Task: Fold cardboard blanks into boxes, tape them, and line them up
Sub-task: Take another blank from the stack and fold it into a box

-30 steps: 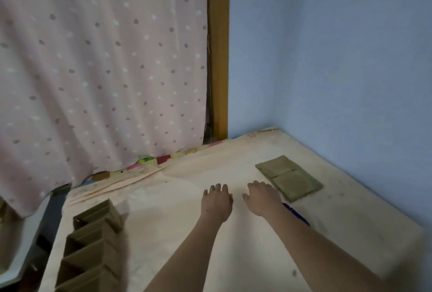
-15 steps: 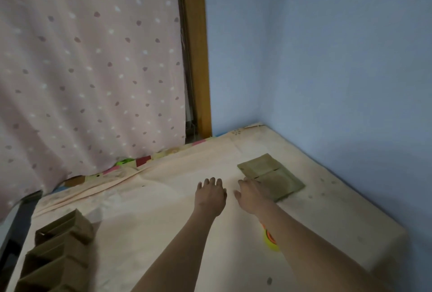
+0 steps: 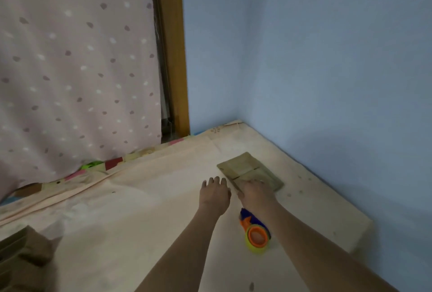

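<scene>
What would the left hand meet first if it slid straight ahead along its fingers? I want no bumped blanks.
Probably nothing: the left hand points past the flat cardboard blanks, over bare sheet. Depth is unclear.

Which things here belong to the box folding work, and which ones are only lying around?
For the job:
- flat cardboard blanks, with the right hand on their near edge
- tape dispenser, under the right forearm
- folded boxes, at the lower left
- left hand, flat on the sheet

Just there:
- dotted curtain
- green object under the curtain hem
- wooden frame
</scene>
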The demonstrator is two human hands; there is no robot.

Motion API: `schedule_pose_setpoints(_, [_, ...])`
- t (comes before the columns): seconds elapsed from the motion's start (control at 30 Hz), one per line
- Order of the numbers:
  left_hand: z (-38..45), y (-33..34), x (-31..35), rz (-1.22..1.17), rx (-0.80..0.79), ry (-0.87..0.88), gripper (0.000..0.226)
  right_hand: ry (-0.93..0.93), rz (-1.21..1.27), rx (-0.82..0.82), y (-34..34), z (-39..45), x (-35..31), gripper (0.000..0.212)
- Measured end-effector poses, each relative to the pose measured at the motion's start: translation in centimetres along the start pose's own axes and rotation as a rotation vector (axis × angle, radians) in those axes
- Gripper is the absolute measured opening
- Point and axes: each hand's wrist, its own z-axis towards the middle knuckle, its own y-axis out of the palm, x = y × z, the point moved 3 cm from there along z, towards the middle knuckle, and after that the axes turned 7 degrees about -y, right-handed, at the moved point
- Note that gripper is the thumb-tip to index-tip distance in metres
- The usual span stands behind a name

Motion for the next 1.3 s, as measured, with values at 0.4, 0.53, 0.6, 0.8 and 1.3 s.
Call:
schedule_pose_setpoints(0.4, [9.6, 0.7, 7.3, 0.024, 0.007, -0.149, 0.053, -0.144, 0.070, -0.041, -1.1, 9.3, 11.5, 0.031])
schedule_pose_setpoints(0.53, [11.4, 1.1, 11.0, -0.002, -0.017, -0.311, 0.052, -0.261, 0.034, -0.062, -1.2, 12.2, 16.5, 0.035])
schedule_pose_setpoints(0.6, [12.0, 1.1, 12.8, -0.013, -0.025, -0.386, 0.052, -0.313, 0.026, -0.092, -1.4, 13.2, 18.4, 0.039])
schedule_pose_setpoints(0.8, [12.6, 0.9, 17.5, -0.015, -0.054, -0.504, 0.054, -0.413, 0.023, -0.106, -2.6, 14.6, 23.5, 0.042])
schedule_pose_setpoints(1.3, [17.1, 1.7, 19.5, -0.006, -0.020, -0.526, 0.051, -0.405, 0.074, -0.204, 0.6, 18.1, 27.4, 0.042])
